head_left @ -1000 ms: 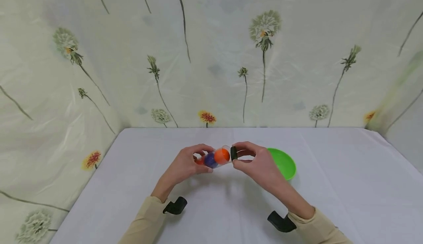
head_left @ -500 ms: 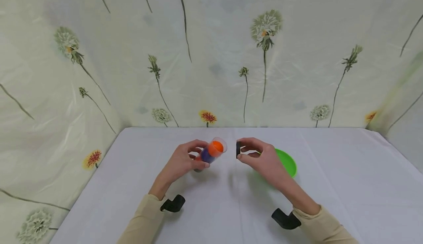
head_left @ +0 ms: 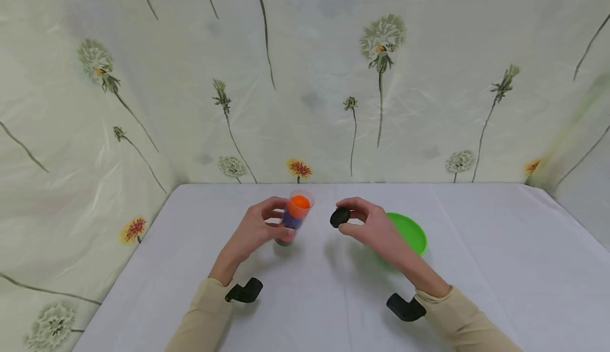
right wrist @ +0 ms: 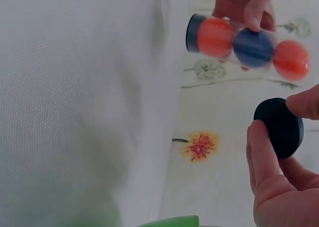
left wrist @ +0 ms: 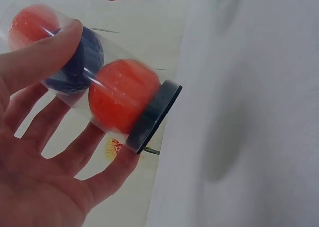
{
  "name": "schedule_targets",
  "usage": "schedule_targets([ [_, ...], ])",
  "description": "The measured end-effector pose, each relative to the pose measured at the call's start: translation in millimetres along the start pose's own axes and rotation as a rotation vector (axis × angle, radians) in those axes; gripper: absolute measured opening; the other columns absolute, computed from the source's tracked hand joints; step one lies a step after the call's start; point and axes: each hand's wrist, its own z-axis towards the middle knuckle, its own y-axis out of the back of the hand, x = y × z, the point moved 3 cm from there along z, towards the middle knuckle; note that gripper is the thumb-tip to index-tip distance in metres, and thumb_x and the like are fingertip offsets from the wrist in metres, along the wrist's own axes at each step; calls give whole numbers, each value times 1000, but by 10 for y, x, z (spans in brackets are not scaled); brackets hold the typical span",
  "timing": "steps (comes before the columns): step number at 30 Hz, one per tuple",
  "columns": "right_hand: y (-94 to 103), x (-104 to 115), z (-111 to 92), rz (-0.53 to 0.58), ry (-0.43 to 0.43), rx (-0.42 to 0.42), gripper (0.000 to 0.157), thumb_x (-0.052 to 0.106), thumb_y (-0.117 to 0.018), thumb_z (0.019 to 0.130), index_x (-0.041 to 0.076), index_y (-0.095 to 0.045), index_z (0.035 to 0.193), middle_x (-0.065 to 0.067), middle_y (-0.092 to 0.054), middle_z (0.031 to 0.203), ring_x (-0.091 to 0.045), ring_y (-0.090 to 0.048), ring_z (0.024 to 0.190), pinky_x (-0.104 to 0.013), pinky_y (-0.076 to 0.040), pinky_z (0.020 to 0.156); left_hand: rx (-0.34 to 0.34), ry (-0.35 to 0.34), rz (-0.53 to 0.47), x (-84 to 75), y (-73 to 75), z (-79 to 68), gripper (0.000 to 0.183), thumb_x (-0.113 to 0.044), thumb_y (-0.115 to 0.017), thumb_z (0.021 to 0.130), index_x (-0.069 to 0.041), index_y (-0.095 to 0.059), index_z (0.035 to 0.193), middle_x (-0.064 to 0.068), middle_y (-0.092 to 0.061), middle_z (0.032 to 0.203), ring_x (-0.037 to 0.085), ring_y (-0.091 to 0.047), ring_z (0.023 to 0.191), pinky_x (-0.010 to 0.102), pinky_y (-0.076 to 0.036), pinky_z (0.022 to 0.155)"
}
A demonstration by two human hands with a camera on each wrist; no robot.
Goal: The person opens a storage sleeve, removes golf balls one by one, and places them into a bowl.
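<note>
Above the counter (head_left: 316, 309), inside its side edges, the left grip (head_left: 254, 228) holds a three-ball tube (head_left: 295, 211) across a gap from the black cap (head_left: 340, 217) the right grip (head_left: 375, 229) pinches.

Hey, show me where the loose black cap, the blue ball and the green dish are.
Loose black cap (right wrist: 284, 126): right wrist view, on its flat face.
Blue ball (right wrist: 253, 49): right wrist view, around its middle.
Green dish (head_left: 411, 232): head view, on its bare inside.
</note>
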Motion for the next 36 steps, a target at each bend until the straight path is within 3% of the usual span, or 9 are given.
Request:
schedule_targets([
  [4, -46, -28, 43, -22, -4, 16, 43, 6, -69, 84, 9, -61, 126, -8, -68, 111, -18, -65, 101, -30, -46, 80, -13, 6, -4, -15, 21, -5, 55, -7, -82, 78, -17, -62, 128, 6, -60, 128, 30, -57, 113, 43, -52, 87],
  [14, -230, -131, 188, -90, -37, 25, 45, 16, -78, 82, 11, -62, 125, -7, -63, 118, -23, -67, 100, -36, -54, 83, -20, 2, 2, -32, 38, -9, 52, -12, -83, 78, -21, -63, 126, 3, -60, 127, 28, -56, 113, 43, -51, 88],
  [21, -369, -181, 306, -143, -46, -3, 46, 10, -77, 83, 8, -62, 127, -8, -64, 112, -22, -67, 97, -35, -54, 82, -14, 7, -8, -23, 48, -26, 53, -11, -82, 79, -20, -62, 127, 1, -59, 129, 28, -53, 116, 45, -48, 91],
  [36, -503, -316, 566, -227, -74, -32, 46, 0, -72, 82, -1, -62, 127, -15, -63, 123, -31, -63, 107, -41, -51, 88, 7, 2, -14, -12, 59, -25, 51, -15, -84, 78, -20, -63, 124, 1, -59, 127, 29, -54, 114, 47, -46, 93],
])
